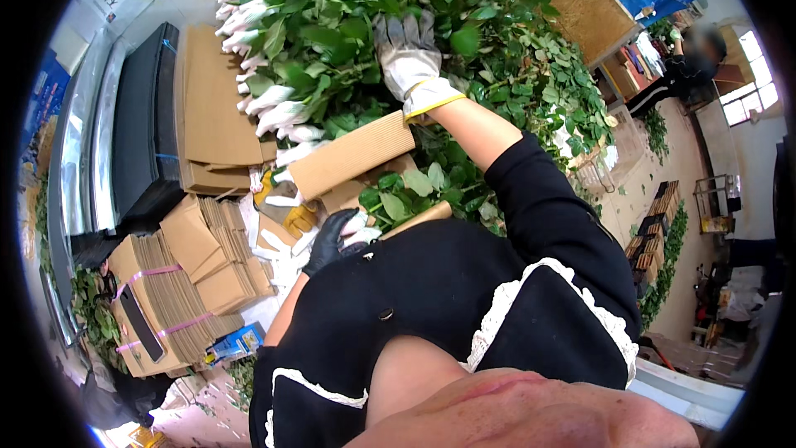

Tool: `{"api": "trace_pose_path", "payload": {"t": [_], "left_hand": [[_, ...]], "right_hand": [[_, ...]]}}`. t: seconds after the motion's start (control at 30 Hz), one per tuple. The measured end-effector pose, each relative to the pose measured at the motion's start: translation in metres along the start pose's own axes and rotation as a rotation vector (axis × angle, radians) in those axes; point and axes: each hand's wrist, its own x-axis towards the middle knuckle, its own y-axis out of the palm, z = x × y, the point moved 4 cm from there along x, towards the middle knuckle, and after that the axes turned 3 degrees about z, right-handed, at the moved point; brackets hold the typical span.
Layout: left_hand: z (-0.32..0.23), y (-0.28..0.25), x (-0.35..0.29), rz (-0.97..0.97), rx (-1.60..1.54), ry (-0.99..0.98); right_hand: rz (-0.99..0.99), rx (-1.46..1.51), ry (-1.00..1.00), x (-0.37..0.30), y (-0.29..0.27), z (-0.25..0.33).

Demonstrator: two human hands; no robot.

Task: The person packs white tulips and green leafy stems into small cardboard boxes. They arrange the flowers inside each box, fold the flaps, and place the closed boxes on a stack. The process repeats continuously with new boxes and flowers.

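Observation:
My right hand, in a white glove with grey fingers and a yellow-edged cuff, lies on a large heap of leafy flower stems. Its fingers stretch out over the leaves, apart. White covers wrap the heads along the heap's left side. Close to my chest, my left hand in a black glove curls around the white-covered heads of a flower bunch. Leaves and a rolled cardboard edge extend right from that bunch. A corrugated cardboard piece lies between my hands, against the heap.
Strapped stacks of folded cardboard sit at left, a dark phone on them. Yellow work gloves and loose white sleeves lie beside my left hand. A cardboard panel bounds the heap. Another person is at far right.

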Motion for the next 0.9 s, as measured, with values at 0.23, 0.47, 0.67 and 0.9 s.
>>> {"api": "trace_pose_path", "payload": {"t": [0.23,0.47,0.67,0.9], "left_hand": [[-0.018,-0.004,0.002,0.1,-0.087,-0.012],[-0.014,-0.005,0.009,0.064,0.263,0.181],[-0.012,0.0,0.0,0.108,-0.236,-0.116],[-0.005,-0.003,0.006,0.099,-0.151,-0.024]], "right_hand": [[0.965,0.333,0.02,-0.045,0.046,-0.007],[0.741,0.26,-0.037,-0.023,0.025,-0.023],[0.211,0.127,-0.07,-0.008,-0.045,-0.011],[0.031,0.228,-0.076,0.008,-0.073,-0.03]]}}
